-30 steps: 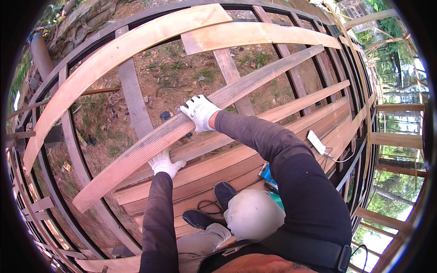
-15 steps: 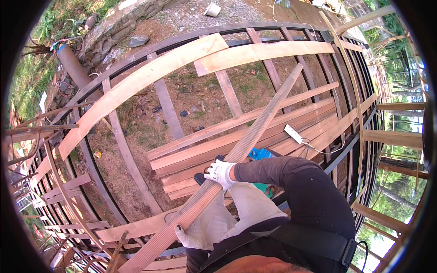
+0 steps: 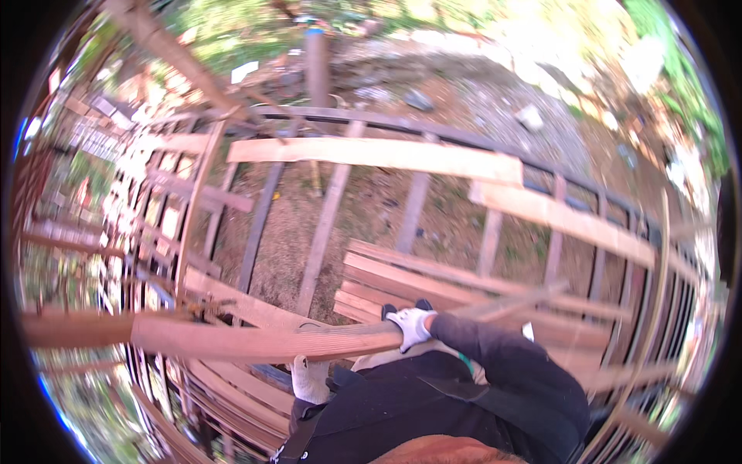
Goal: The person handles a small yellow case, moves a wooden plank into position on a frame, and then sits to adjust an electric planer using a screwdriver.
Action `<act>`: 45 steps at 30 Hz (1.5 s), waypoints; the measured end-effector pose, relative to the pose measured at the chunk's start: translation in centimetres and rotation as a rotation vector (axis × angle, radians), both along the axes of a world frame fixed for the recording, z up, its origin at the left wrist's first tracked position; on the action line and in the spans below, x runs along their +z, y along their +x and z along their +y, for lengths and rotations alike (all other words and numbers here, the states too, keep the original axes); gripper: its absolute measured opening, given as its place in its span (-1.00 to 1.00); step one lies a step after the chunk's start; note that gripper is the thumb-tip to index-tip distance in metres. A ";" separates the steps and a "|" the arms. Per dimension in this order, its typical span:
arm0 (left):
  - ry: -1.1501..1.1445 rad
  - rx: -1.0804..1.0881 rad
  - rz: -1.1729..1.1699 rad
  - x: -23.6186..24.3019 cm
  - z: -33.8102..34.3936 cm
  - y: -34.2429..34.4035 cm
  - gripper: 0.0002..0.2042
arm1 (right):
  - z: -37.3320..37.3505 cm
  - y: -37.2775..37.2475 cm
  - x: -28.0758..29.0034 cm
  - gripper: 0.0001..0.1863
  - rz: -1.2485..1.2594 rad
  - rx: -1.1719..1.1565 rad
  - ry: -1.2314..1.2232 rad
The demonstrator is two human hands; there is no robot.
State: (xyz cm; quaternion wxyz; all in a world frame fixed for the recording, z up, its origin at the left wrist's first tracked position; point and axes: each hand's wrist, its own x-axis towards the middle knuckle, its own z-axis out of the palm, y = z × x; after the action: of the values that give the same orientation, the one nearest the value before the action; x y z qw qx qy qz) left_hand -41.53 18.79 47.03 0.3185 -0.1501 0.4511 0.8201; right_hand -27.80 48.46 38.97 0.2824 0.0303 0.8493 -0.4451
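Observation:
Held across my front is a long reddish-brown wooden plank [image 3: 255,345], with grooves along its face. My right hand [image 3: 412,325], in a white glove, is wrapped over the plank near its middle. Below the plank's lower edge, my gloved left hand [image 3: 310,379] shows its thumb pointing up against the wood; the plank hides its other fingers. The plank's left end looms close, and its far end reaches right over a group of planks [image 3: 417,280] laid side by side on the frame.
Dark joists [image 3: 325,232] span the open frame over bare soil. Two pale boards [image 3: 371,155] [image 3: 572,220] lie across its far side. A wooden post [image 3: 202,201] rises at the left, near a timber beam [image 3: 77,330]. Beyond stand a rusty pipe [image 3: 317,69] and a white bucket [image 3: 530,117].
My view has swung to the left. The plank has turned from a steep diagonal to nearly level across my front, both hands staying on it.

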 end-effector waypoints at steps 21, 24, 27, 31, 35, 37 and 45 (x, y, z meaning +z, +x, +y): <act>-0.168 0.157 0.177 9.6 10.5 7.1 -0.52 | 6.5 2.1 3.1 -0.02 0.074 -0.256 -0.339; -0.240 0.190 0.157 9.6 9.5 6.3 -0.47 | 6.2 1.6 2.9 -0.03 0.051 -0.227 -0.347; -0.400 0.236 0.205 10.7 7.9 4.2 -0.47 | 5.6 0.0 2.7 -0.04 0.032 -0.182 -0.347; -0.382 0.169 0.332 12.5 6.2 -0.9 -0.43 | 4.9 -0.6 3.6 -0.05 0.007 -0.163 -0.340; -0.453 0.388 0.365 12.5 5.3 -4.8 -0.19 | 2.1 -2.9 3.5 -0.06 -0.057 -0.085 -0.315; -0.523 0.460 0.335 10.4 4.4 -6.5 -0.16 | 0.4 -4.0 3.5 -0.06 -0.083 -0.038 -0.297; -0.505 0.504 0.360 6.2 1.6 -2.7 -0.05 | -5.8 -7.4 2.1 -0.08 -0.171 0.050 -0.246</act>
State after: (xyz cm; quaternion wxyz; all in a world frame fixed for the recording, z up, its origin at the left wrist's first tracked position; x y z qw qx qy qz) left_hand -44.28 20.42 53.24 -0.0239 -0.1836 0.6362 0.7489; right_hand -35.16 42.70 41.05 0.3661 0.0121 0.7618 -0.5344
